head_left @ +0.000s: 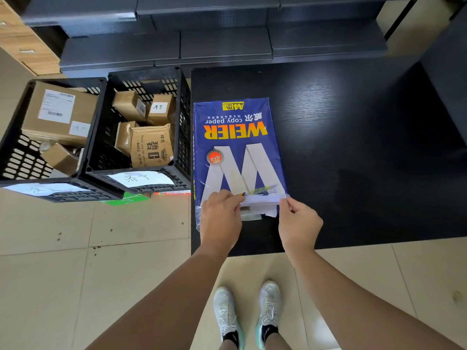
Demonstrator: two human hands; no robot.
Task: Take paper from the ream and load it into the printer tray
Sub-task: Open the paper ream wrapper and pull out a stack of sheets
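The blue ream (237, 147) lies along the black table's (353, 137) left edge, bare tabletop stretching right of the fingers. Beyond the left hand (221, 218), two black crates (101, 137) of boxes. Both hands pinch white sheets (262, 199) at its torn near end, right hand (298, 223) at the corner

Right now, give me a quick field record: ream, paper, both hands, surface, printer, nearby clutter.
ream: blue WEIER copy paper pack, flat on the black table, near end opened
paper: white sheets showing at the open end
left hand: at the open end's left corner, pinching the sheets
right hand: pinching the right corner
printer tray: not in view
clutter: two black crates of cardboard boxes on the left
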